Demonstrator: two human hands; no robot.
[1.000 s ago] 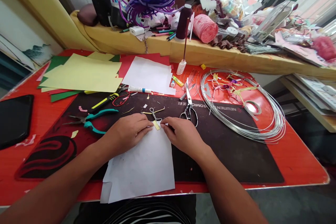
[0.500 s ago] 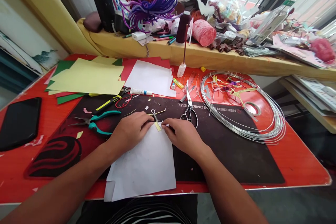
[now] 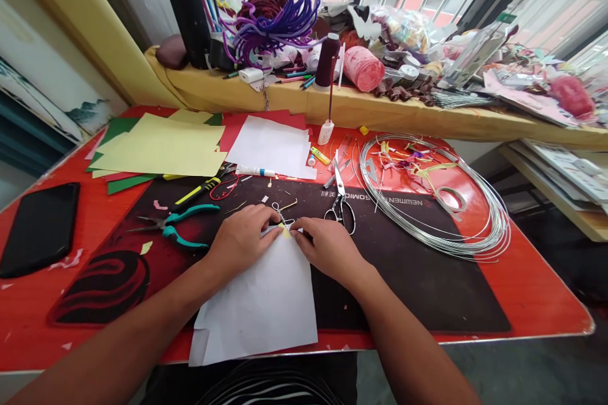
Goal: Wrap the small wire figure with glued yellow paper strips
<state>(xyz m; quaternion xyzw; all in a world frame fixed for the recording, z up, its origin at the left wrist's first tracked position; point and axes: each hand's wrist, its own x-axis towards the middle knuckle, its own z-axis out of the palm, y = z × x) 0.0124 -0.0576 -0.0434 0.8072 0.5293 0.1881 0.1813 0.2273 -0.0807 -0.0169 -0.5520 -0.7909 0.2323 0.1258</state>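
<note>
My left hand (image 3: 241, 235) rests over the upper left part of a white paper sheet (image 3: 270, 304), its thumb and fingers closed at a small piece of twisted wire (image 3: 280, 211) with loops. From the other side, my right hand (image 3: 330, 245) has its thumb and forefinger pinched at the wire's near end. A small yellow paper piece (image 3: 285, 233) shows between the fingertips, over the sheet's top edge. The fingertips partly hide the wire and the yellow paper. Scissors (image 3: 340, 193) lie just beyond my right hand, and teal-handled pliers (image 3: 183, 221) lie left of my left hand.
A dark mat (image 3: 408, 285) covers much of the red table (image 3: 536, 291). A large wire coil (image 3: 494, 234) lies at right, coloured paper (image 3: 166, 145) at back left, a black phone (image 3: 40, 228) at far left. A small glue bottle (image 3: 325, 132) stands behind the scissors.
The view has shifted slightly. Both hands stay at the wire, and my right fingertips have come a little closer to the left ones, covering more of the yellow paper.
</note>
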